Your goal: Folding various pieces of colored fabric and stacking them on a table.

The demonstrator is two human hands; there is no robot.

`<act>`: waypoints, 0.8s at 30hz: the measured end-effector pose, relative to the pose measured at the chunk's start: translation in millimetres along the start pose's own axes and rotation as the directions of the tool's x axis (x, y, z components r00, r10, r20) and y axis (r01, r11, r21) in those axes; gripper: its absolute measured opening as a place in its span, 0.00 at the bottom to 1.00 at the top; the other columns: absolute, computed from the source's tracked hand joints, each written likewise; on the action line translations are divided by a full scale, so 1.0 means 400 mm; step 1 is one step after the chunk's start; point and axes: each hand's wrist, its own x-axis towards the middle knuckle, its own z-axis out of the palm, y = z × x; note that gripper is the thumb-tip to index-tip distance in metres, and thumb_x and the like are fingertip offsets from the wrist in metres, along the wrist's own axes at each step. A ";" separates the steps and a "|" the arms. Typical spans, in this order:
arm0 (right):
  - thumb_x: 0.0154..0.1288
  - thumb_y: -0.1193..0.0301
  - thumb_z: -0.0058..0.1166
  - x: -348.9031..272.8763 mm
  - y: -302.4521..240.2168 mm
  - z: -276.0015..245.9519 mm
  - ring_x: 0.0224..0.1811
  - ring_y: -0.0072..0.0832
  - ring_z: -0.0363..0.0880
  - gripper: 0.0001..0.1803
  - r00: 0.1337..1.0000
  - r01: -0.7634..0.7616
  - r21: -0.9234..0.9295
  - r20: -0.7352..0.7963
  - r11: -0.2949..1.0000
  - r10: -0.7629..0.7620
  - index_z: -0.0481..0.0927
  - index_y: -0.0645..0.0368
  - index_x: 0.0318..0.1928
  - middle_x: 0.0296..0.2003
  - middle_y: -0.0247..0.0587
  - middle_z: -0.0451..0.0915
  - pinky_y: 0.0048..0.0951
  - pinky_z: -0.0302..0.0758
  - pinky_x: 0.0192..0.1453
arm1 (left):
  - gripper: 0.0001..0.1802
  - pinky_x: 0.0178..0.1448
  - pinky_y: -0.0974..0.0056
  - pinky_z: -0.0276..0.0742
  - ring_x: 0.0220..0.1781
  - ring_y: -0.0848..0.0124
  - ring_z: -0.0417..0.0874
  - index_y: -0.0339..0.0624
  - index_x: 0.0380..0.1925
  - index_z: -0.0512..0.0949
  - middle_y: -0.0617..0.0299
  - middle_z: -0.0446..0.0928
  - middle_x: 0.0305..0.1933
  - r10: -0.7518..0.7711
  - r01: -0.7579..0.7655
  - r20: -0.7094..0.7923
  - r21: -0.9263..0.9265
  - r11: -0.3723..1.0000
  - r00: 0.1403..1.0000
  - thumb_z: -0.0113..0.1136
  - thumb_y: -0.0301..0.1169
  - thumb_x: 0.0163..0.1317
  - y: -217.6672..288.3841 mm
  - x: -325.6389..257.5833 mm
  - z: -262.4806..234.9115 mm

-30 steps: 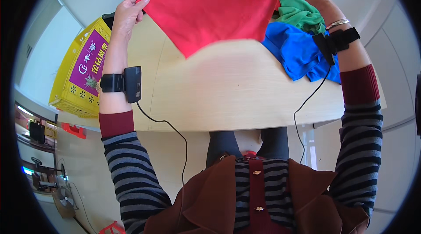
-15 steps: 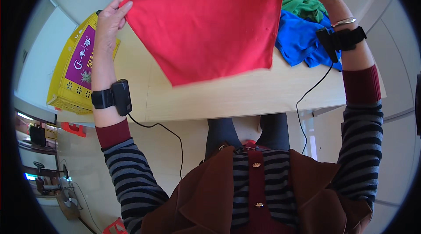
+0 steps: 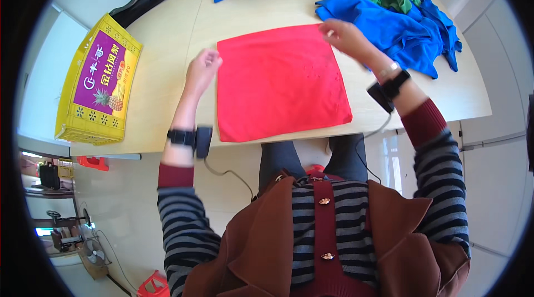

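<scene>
One flat red cloth [image 3: 281, 85] lies between left hand [image 3: 202, 69] (curled, released) and right hand [image 3: 347, 40], whose grip I cannot tell.

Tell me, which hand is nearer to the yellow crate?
Left. The left hand is right of the yellow crate, beside the red cloth; the right hand is farther away, by that cloth's far right corner.

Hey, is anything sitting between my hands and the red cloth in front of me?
Nothing visible is. Your left hand is beside the upper left corner of the red cloth, your right hand at its upper right corner. The blue cloth lies off to the right, not over it.
</scene>
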 end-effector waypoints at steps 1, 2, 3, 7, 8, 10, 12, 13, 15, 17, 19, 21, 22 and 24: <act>0.60 0.72 0.58 -0.061 -0.041 -0.010 0.40 0.40 0.80 0.13 0.993 -0.045 0.138 0.118 0.989 0.028 0.79 0.60 0.45 0.39 0.45 0.81 0.35 0.77 0.44 | 0.13 0.47 0.64 0.75 0.40 0.68 0.81 0.38 0.41 0.78 0.59 0.80 0.36 -0.053 0.054 0.149 -0.003 0.999 0.987 0.62 0.33 0.59 0.081 -0.077 -0.009; 0.59 0.73 0.58 -0.127 -0.077 -0.014 0.41 0.41 0.80 0.13 0.986 -0.031 0.137 0.166 0.990 0.008 0.79 0.60 0.46 0.40 0.46 0.81 0.36 0.77 0.46 | 0.13 0.49 0.63 0.75 0.42 0.67 0.81 0.39 0.41 0.77 0.57 0.80 0.38 -0.105 0.109 0.296 0.001 0.994 0.949 0.63 0.32 0.58 0.131 -0.156 -0.015; 0.59 0.74 0.58 -0.194 -0.125 -0.033 0.43 0.42 0.79 0.14 0.979 -0.003 0.137 0.203 0.991 -0.025 0.79 0.60 0.46 0.42 0.47 0.80 0.37 0.77 0.47 | 0.14 0.50 0.62 0.75 0.44 0.65 0.80 0.39 0.40 0.77 0.56 0.79 0.41 0.097 -0.127 0.289 0.090 0.988 0.953 0.65 0.31 0.55 0.131 -0.235 -0.028; 0.56 0.73 0.60 -0.351 -0.187 -0.002 0.47 0.42 0.76 0.16 0.964 0.158 -0.003 0.217 0.987 -0.154 0.78 0.60 0.47 0.45 0.45 0.78 0.37 0.75 0.52 | 0.18 0.54 0.60 0.73 0.49 0.60 0.77 0.39 0.40 0.78 0.55 0.77 0.45 0.297 -0.367 0.253 0.307 0.878 0.921 0.68 0.30 0.49 0.127 -0.420 -0.025; 0.55 0.73 0.61 -0.377 -0.197 0.008 0.48 0.43 0.75 0.17 0.965 0.155 -0.043 0.219 0.987 -0.142 0.77 0.61 0.47 0.45 0.45 0.77 0.37 0.74 0.53 | 0.19 0.55 0.59 0.73 0.50 0.59 0.77 0.39 0.40 0.78 0.55 0.76 0.45 0.317 -0.381 0.225 0.372 0.846 0.922 0.69 0.30 0.47 0.130 -0.438 -0.023; 0.54 0.73 0.61 -0.394 -0.204 0.021 0.49 0.43 0.75 0.18 0.966 0.156 -0.081 0.223 0.984 -0.135 0.77 0.61 0.47 0.45 0.45 0.77 0.36 0.74 0.54 | 0.18 0.54 0.59 0.73 0.50 0.58 0.77 0.39 0.41 0.78 0.55 0.76 0.45 0.325 -0.384 0.211 0.389 0.838 0.922 0.68 0.29 0.47 0.112 -0.445 -0.016; 0.53 0.73 0.60 -0.398 -0.212 0.039 0.48 0.43 0.74 0.18 0.965 0.191 -0.191 0.217 0.963 -0.149 0.76 0.63 0.46 0.45 0.45 0.76 0.35 0.73 0.54 | 0.18 0.54 0.58 0.73 0.49 0.57 0.77 0.39 0.41 0.78 0.55 0.77 0.43 0.357 -0.396 0.171 0.424 0.815 0.918 0.67 0.27 0.47 0.100 -0.441 -0.010; 0.52 0.74 0.59 -0.400 -0.215 0.045 0.48 0.42 0.74 0.18 0.964 0.209 -0.247 0.213 0.946 -0.157 0.76 0.63 0.46 0.45 0.45 0.75 0.35 0.73 0.54 | 0.18 0.54 0.58 0.73 0.49 0.57 0.77 0.39 0.41 0.78 0.55 0.77 0.43 0.357 -0.396 0.173 0.424 0.814 0.918 0.67 0.27 0.47 0.099 -0.441 -0.009; 0.52 0.75 0.58 -0.402 -0.219 0.056 0.48 0.42 0.74 0.17 0.957 0.232 -0.311 0.245 0.922 -0.158 0.76 0.63 0.45 0.44 0.45 0.75 0.34 0.73 0.54 | 0.17 0.52 0.57 0.74 0.47 0.56 0.77 0.39 0.40 0.78 0.53 0.77 0.43 0.435 -0.484 0.223 0.524 0.701 0.872 0.65 0.24 0.48 0.104 -0.439 -0.004; 0.51 0.76 0.56 -0.399 -0.220 0.062 0.46 0.40 0.73 0.16 0.938 0.287 -0.431 0.307 0.855 -0.160 0.76 0.63 0.44 0.44 0.45 0.75 0.34 0.72 0.53 | 0.16 0.52 0.57 0.74 0.47 0.55 0.78 0.39 0.40 0.78 0.53 0.77 0.43 0.471 -0.523 0.251 0.569 0.635 0.845 0.64 0.23 0.48 0.106 -0.433 0.001; 0.51 0.77 0.55 -0.386 -0.220 0.065 0.45 0.40 0.74 0.16 0.937 0.286 -0.447 0.318 0.848 -0.148 0.75 0.63 0.44 0.42 0.45 0.75 0.34 0.73 0.52 | 0.16 0.51 0.56 0.74 0.46 0.54 0.78 0.39 0.40 0.77 0.53 0.77 0.42 0.479 -0.530 0.262 0.603 0.596 0.838 0.62 0.22 0.48 0.101 -0.420 0.011; 0.50 0.79 0.52 -0.369 -0.217 0.065 0.42 0.40 0.74 0.16 0.932 0.285 -0.476 0.339 0.832 -0.125 0.75 0.62 0.44 0.40 0.44 0.76 0.35 0.74 0.49 | 0.16 0.50 0.56 0.74 0.46 0.54 0.78 0.39 0.40 0.77 0.53 0.78 0.42 0.484 -0.529 0.261 0.624 0.575 0.835 0.61 0.22 0.48 0.100 -0.409 0.014; 0.50 0.79 0.52 -0.364 -0.211 0.067 0.42 0.40 0.74 0.16 0.932 0.290 -0.478 0.339 0.829 -0.131 0.75 0.62 0.44 0.40 0.44 0.76 0.35 0.74 0.49 | 0.15 0.50 0.58 0.74 0.45 0.56 0.78 0.38 0.40 0.77 0.53 0.78 0.41 0.437 -0.480 0.234 0.617 0.624 0.868 0.60 0.21 0.49 0.101 -0.404 0.015; 0.51 0.81 0.51 -0.362 -0.189 0.072 0.39 0.38 0.76 0.16 0.971 0.201 -0.396 0.199 0.896 -0.130 0.76 0.61 0.43 0.37 0.45 0.76 0.31 0.75 0.46 | 0.13 0.50 0.61 0.74 0.44 0.60 0.79 0.37 0.40 0.76 0.53 0.78 0.40 0.337 -0.377 0.183 0.594 0.711 0.924 0.58 0.21 0.52 0.103 -0.394 0.014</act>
